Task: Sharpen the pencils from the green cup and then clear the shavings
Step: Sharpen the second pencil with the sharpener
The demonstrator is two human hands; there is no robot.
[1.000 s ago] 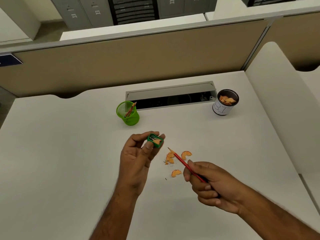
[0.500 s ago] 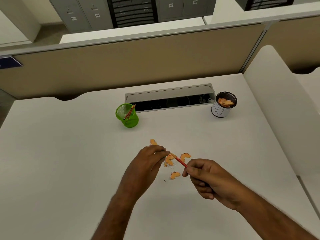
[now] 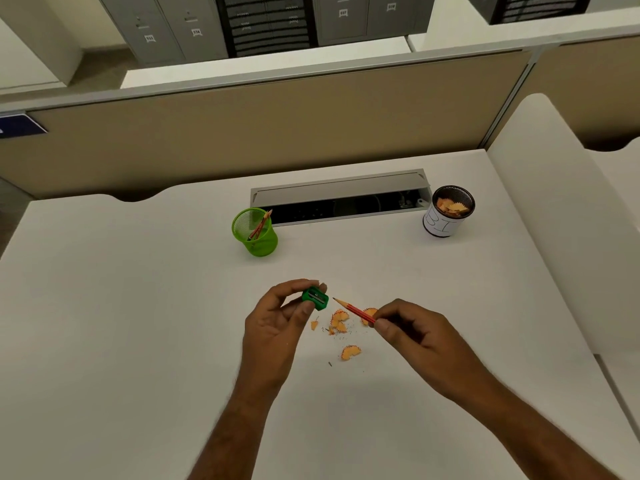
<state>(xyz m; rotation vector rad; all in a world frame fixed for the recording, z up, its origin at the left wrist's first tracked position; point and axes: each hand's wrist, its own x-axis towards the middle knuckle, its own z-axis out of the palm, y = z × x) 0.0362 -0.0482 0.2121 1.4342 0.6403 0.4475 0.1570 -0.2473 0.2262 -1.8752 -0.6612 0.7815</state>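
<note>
My left hand (image 3: 277, 323) pinches a small green sharpener (image 3: 315, 298) between thumb and fingertips above the white desk (image 3: 121, 323). My right hand (image 3: 415, 332) grips a red pencil (image 3: 353, 309) whose sharpened tip points left, a little short of the sharpener. Several orange shavings (image 3: 341, 322) lie scattered on the desk between and below the two hands. Farther back on the left stands the green mesh cup (image 3: 256, 235), and pencils (image 3: 260, 225) lean inside it.
A white-labelled black cup (image 3: 446, 220) with shavings inside stands at the back right. An open cable tray slot (image 3: 341, 202) runs between the two cups. A beige partition (image 3: 277, 126) closes the back, and a white divider (image 3: 561, 202) rises on the right.
Half a second ago my left hand was closed over the pencil tip. Now the hands have drawn apart, so the sharpener and the pointed tip show. One more shaving lies on the desk.
</note>
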